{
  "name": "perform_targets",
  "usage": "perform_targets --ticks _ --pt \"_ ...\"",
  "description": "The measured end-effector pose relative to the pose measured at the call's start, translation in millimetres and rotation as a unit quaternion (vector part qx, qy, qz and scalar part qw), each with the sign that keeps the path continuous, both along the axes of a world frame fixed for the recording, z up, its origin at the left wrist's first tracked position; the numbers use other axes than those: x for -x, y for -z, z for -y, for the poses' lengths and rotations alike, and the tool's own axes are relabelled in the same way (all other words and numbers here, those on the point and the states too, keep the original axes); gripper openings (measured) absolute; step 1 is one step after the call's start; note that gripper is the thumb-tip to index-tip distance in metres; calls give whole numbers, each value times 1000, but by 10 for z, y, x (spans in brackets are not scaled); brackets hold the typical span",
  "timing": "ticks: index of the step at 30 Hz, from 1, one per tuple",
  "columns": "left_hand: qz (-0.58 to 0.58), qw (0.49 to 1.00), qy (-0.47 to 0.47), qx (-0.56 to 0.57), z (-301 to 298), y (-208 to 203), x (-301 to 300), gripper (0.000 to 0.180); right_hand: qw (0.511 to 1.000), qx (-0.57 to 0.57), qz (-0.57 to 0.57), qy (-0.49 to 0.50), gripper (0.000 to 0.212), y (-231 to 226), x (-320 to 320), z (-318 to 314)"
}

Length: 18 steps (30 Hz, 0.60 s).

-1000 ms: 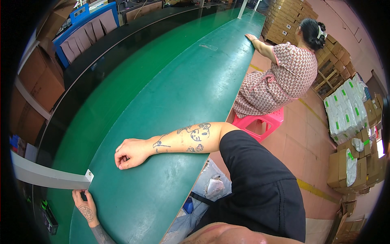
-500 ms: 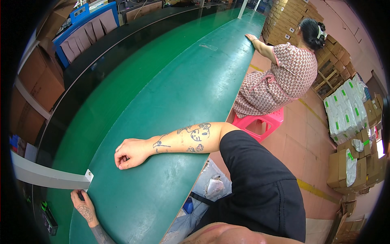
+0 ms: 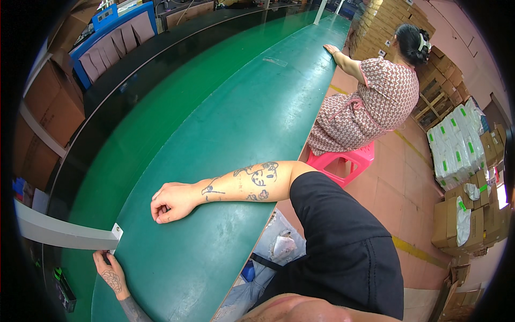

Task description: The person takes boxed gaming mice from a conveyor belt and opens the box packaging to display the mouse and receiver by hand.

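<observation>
My right hand rests on the green tabletop in a loose fist, with nothing visible in it. The bare, tattooed forearm lies across the table's near edge. At the lower left, my left hand is by the foot of a white metal bracket. Its fingers are bent and their tips meet the table edge just below the bracket foot; what they hold, if anything, is hidden. A small black box with a green mark lies on the green belt, left of that hand.
A person sits on a pink stool further along the table, one hand on its edge. Cartons are stacked behind. White-wrapped packs and more cartons stand at right. A blue-framed rack is beyond the belt.
Both my hands and the seated person have stayed in place. A blurred shape has appeared beside the carton stack at the far end.
</observation>
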<state>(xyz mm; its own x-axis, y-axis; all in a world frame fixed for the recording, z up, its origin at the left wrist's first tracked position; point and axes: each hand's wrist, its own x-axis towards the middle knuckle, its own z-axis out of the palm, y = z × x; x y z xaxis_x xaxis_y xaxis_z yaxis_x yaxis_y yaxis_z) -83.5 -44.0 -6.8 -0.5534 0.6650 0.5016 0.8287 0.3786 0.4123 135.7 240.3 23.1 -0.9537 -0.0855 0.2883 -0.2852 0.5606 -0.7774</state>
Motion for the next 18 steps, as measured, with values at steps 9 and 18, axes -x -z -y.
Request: perform_targets --ticks 9,18 --pt "6 1000 -6 -7 -8 -3 -7 16 1000 -1 6 1 14 -16 -3 4" --pt "10 1000 -14 0 -9 -20 -17 16 1000 -5 8 3 14 -21 -3 9"
